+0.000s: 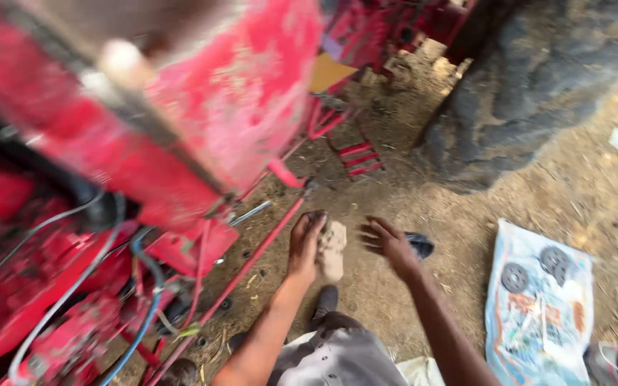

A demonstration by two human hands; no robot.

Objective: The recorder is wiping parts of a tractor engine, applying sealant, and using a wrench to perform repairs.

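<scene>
A pale, crumpled rag is gripped in the left hand low beside the red machine, while the right hand is spread open and empty near it; the rag looks soft, light and floppy, best bunched up in the middle

Bare dirt ground lies open ahead of my hands. The red machine with its wires crowds my left; a big tyre blocks far right.
</scene>
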